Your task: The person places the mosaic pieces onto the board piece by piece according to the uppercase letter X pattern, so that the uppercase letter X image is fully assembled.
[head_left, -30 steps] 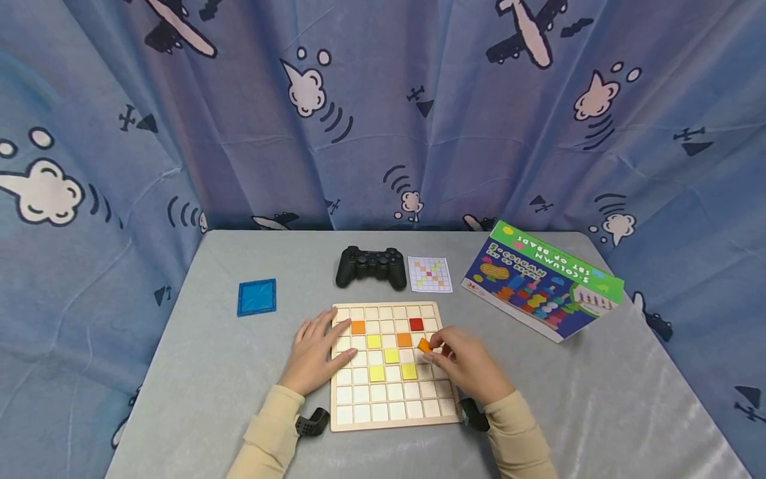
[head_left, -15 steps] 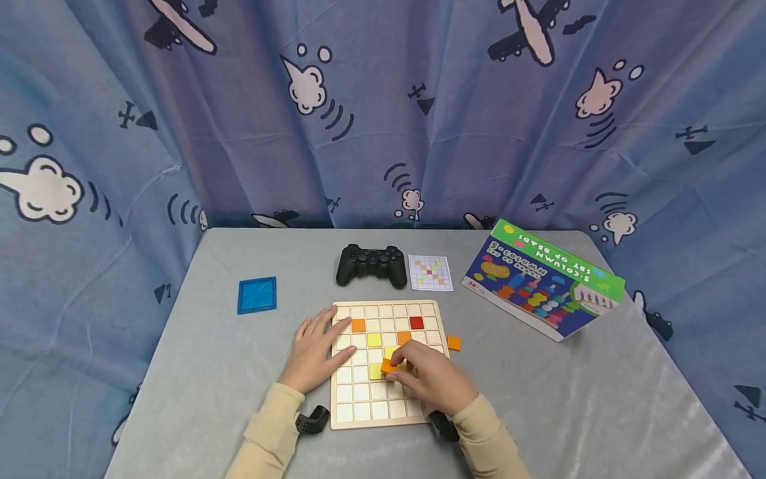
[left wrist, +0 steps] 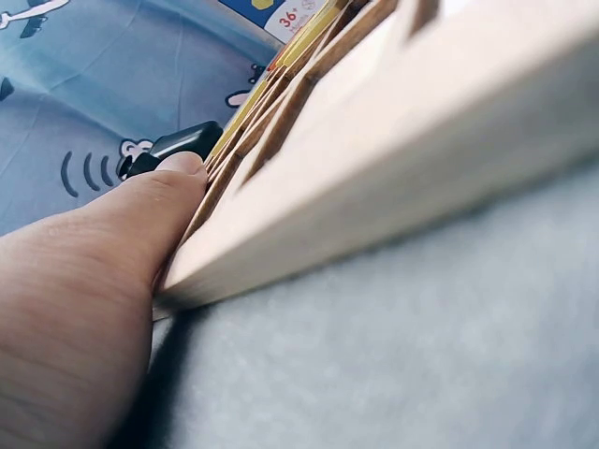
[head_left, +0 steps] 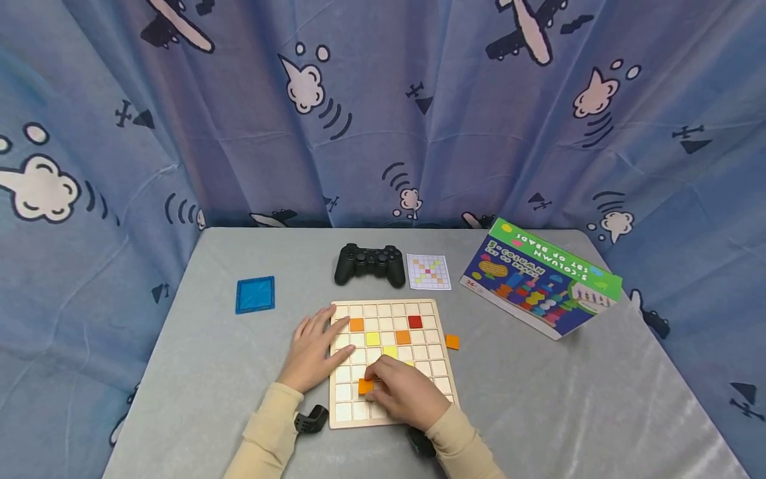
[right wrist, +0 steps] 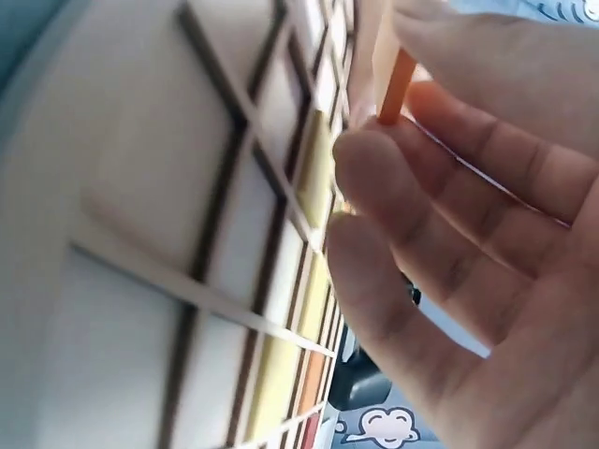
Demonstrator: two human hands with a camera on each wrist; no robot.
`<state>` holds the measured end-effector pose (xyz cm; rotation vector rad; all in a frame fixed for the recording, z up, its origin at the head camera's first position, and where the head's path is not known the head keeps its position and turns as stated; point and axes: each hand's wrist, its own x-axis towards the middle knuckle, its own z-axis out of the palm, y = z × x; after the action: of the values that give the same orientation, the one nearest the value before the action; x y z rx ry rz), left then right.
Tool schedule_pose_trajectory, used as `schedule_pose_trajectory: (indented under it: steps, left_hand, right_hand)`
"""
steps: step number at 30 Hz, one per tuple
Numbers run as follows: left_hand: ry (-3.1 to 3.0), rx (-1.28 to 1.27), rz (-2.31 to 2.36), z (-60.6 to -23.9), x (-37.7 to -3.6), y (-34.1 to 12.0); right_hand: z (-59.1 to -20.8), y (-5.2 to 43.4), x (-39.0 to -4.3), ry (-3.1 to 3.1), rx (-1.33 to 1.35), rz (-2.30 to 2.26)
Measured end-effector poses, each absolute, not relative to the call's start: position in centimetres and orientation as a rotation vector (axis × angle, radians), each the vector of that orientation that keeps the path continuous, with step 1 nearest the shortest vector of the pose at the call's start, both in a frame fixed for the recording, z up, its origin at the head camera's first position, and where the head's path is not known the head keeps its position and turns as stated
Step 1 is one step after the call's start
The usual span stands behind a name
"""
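A wooden grid board [head_left: 353,414] lies on the table, with yellow, orange and red square tiles in some of its cells. My right hand [head_left: 408,392] pinches an orange tile [head_left: 365,386] between thumb and fingers over the board's lower left part. In the right wrist view that orange tile [right wrist: 397,86] is seen edge-on, apart from the grid. My left hand [head_left: 312,354] rests on the board's left edge with fingers spread; its thumb [left wrist: 140,210] lies on the rim in the left wrist view. Part of the yellow tiles is hidden under my right hand.
Another orange tile [head_left: 452,342] lies just right of the board. Behind it are a black game controller [head_left: 370,265] and a pattern card [head_left: 428,272]. A blue tray [head_left: 255,295] sits at left, a colourful box [head_left: 541,279] at right.
My right hand has moved left and nearer across the board with an orange tile. Another orange tile, by that hand a second ago, now lies beside the board. My left hand stays put.
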<state>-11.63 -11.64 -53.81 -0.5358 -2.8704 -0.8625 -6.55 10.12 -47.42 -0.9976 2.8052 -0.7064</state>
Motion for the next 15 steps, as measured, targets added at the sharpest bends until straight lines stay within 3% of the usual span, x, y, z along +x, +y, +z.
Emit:
schedule_pose_trajectory:
  steps: [15]
  left_hand:
    - [-2.878,-0.535,-0.844,-54.13,-11.72,-11.68]
  right_hand:
    - [-48.46,9.18,-5.98,2.818,-1.005,-0.553]
